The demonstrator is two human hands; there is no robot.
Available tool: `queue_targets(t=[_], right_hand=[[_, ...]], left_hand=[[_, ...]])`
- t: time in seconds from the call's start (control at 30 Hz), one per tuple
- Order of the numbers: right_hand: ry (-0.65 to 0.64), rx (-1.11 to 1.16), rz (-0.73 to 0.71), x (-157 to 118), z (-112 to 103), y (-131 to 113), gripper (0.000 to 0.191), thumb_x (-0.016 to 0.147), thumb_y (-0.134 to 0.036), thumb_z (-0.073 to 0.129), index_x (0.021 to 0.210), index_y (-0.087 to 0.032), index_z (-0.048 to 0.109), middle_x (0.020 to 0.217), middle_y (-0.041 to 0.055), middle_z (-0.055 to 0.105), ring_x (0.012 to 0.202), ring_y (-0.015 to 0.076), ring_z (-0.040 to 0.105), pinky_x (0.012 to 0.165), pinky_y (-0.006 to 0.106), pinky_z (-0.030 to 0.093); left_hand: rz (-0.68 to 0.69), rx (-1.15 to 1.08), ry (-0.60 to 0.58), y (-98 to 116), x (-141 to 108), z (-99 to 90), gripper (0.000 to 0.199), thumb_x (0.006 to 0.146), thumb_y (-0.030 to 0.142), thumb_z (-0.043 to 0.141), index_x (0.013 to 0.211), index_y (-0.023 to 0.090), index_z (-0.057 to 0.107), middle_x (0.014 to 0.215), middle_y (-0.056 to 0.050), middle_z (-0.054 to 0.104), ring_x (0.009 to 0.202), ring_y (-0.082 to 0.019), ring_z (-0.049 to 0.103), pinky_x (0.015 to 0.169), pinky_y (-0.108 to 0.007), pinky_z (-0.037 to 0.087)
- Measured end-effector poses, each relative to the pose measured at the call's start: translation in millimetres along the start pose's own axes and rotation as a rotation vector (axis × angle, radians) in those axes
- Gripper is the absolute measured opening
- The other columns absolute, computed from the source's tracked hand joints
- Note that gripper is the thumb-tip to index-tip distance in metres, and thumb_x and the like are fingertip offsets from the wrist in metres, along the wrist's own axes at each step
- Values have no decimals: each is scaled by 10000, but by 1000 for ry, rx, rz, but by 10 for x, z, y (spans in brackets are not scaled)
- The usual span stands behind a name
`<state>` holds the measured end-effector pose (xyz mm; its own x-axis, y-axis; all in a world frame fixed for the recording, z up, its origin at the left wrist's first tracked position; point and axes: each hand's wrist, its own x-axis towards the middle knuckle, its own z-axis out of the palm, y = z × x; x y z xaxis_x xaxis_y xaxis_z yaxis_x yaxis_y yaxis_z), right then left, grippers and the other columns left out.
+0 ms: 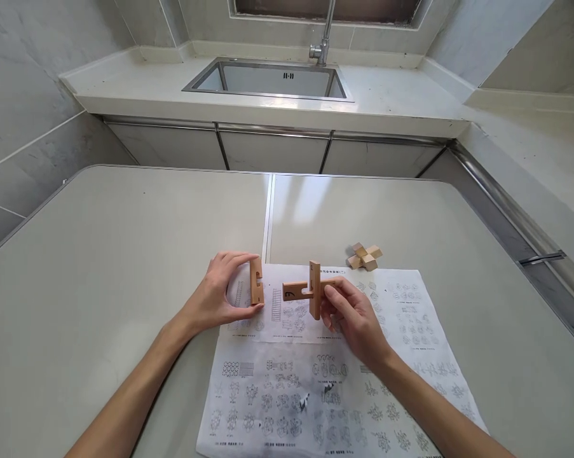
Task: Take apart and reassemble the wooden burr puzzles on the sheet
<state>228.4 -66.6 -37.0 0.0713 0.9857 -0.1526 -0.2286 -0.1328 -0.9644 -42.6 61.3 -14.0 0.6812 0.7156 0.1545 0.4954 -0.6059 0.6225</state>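
My left hand [218, 292] is closed on a notched wooden puzzle piece [257, 281], gripping its two ends between thumb and fingers so that it stands upright. Its notch faces right. In my right hand [352, 313] are two interlocked wooden puzzle pieces [314, 290] forming a cross. One of them lies level, with a slot and a dark mark at its left end; the other crosses it upright. A small gap separates the two hands' pieces. Both are held above a printed instruction sheet [277, 353] covered in small diagrams.
An assembled wooden burr puzzle [364, 256] sits by the sheet's far edge, on the right. The pale table [124, 254] has a seam down its middle. Beyond it are a counter [396, 95], a steel sink [267, 77] and a faucet [321, 48].
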Motion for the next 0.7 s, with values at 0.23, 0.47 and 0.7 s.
queue_targets(t=[0.23, 0.47, 0.7], right_hand=[[-29, 6, 2, -4, 3, -20, 283, 1059, -475, 603, 1041, -201, 673, 772, -3, 618, 567, 119, 482, 532, 265, 409], [-49, -32, -6, 4, 27, -43, 302, 1058, -492, 589, 1009, -200, 650, 732, -11, 589, 557, 130, 477, 539, 283, 410], [-60, -48, -12, -4, 23, -29, 287, 1071, -477, 573, 1009, -205, 640, 741, -16, 595, 566, 131, 477, 565, 286, 410]], left_hand=[[26, 33, -100, -16, 16, -117, 581, 831, 390, 831, 1372, 301, 637, 1498, -93, 606, 1427, -388, 399, 1138, -588, 423], [60, 118, -130, -73, -2, -120, 645, 820, 276, 754, 1438, 297, 571, 1580, -101, 537, 1470, -411, 362, 1140, -612, 403], [106, 184, -154, -61, -26, -142, 696, 804, 210, 692, 1476, 304, 540, 1682, -95, 427, 1552, -428, 295, 1196, -649, 324]])
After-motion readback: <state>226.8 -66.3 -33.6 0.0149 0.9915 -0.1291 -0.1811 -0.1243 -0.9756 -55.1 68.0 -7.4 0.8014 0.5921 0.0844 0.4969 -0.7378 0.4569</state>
